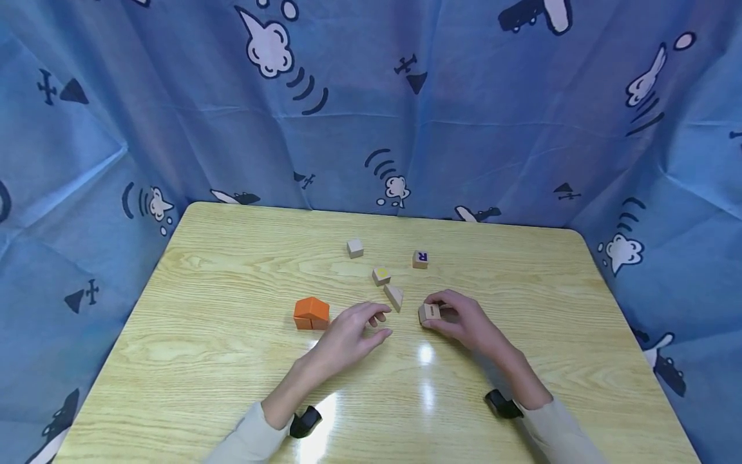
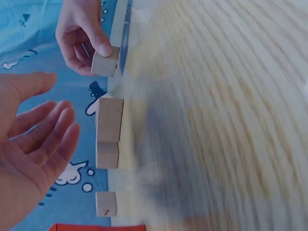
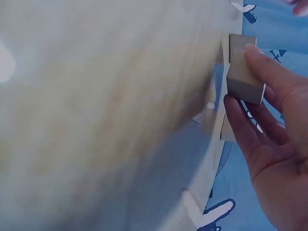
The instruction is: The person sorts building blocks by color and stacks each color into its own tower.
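The right hand's (image 1: 466,318) grip is closed to the width of a wooden block (image 1: 428,314), pinched between thumb and fingers at four o'clock from the triangle (image 1: 394,297) on the desk (image 1: 174,361). The left hand (image 1: 350,332), fingers loosely parted, holds nothing; a careless sweep towards ten o'clock could knock the orange roof (image 1: 313,307) off its blocks (image 1: 303,324).

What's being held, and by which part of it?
Right hand: a wooden block, pinched by two opposite sides. Left hand: nothing.
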The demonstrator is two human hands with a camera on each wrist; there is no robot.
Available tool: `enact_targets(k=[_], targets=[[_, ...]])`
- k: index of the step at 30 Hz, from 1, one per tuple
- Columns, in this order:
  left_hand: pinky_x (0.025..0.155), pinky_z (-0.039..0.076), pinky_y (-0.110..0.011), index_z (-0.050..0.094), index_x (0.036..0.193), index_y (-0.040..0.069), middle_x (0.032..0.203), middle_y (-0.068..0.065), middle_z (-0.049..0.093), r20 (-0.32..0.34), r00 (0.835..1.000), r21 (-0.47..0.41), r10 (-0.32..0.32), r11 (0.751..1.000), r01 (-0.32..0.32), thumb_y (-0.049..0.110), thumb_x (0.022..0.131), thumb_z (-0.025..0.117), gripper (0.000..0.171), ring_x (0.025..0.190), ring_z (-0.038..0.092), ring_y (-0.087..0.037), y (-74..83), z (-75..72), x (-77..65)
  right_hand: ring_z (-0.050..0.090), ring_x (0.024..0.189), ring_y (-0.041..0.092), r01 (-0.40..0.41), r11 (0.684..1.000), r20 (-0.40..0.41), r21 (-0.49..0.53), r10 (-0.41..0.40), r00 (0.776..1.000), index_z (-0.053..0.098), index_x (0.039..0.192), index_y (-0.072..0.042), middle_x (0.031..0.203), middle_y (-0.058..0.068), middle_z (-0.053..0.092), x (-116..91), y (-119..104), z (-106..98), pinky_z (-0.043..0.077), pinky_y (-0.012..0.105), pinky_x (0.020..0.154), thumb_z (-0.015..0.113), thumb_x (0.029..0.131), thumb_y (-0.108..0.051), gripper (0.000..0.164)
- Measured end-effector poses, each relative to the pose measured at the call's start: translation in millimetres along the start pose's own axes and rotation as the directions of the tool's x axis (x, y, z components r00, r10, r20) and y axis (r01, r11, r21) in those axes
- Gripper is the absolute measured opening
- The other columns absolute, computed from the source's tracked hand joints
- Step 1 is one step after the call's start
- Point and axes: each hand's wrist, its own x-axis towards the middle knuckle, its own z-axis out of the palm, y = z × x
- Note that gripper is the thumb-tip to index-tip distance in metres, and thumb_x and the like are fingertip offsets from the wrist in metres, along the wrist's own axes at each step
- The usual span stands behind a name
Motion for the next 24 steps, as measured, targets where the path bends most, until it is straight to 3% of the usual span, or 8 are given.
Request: enact_targets(k=[8, 15, 20, 24], targets=[[0.083, 0.055, -0.029, 0.066, 0.124, -0.002, 0.109, -0.012, 0.070, 0.062, 0.997, -0.010, -0.049, 0.999, 0.050, 0.009, 0.092, 0.078, 0.036, 0.095, 0.066, -0.023, 1.2, 13.5, 9.7, 0.067, 0.098, 0.011, 0.075, 0.996, 0.029, -0.037, -0.074, 0.997, 0.070, 0.114, -0.012, 0.107, -0.006, 0.069, -16, -6, 8, 0.059, 0.035, 0.086, 0.085, 0.087, -0.018, 0.031], [0.088, 0.054, -0.030, 0.063, 0.128, -0.001, 0.114, -0.013, 0.066, 0.144, 0.981, -0.019, -0.128, 0.991, 0.132, 0.006, 0.086, 0.083, 0.047, 0.101, 0.064, -0.025, 2.4, 24.2, 15.1, 0.065, 0.099, 0.010, 0.073, 0.995, 0.040, -0.065, -0.071, 0.997, 0.071, 0.115, -0.012, 0.108, -0.007, 0.068, -22, -10, 15, 0.058, 0.037, 0.086, 0.085, 0.086, -0.020, 0.033], [0.088, 0.053, -0.029, 0.062, 0.129, -0.001, 0.113, -0.012, 0.065, 0.159, 0.978, -0.018, -0.138, 0.990, 0.142, 0.008, 0.086, 0.083, 0.048, 0.101, 0.063, -0.025, 3.8, 30.6, 16.9, 0.063, 0.100, 0.011, 0.072, 0.995, 0.062, -0.071, -0.068, 0.996, 0.070, 0.118, -0.011, 0.111, -0.006, 0.068, -24, -14, 13, 0.056, 0.036, 0.087, 0.085, 0.087, -0.023, 0.037], [0.088, 0.053, -0.028, 0.062, 0.129, -0.002, 0.113, -0.012, 0.065, 0.170, 0.975, -0.029, -0.145, 0.988, 0.152, 0.010, 0.087, 0.083, 0.048, 0.102, 0.062, -0.024, 2.6, 35.9, 18.9, 0.065, 0.106, 0.014, 0.022, 0.999, 0.076, -0.035, -0.020, 0.997, 0.068, 0.123, -0.008, 0.117, -0.001, 0.068, -22, -18, 6, 0.056, 0.039, 0.092, 0.082, 0.090, -0.028, 0.041]])
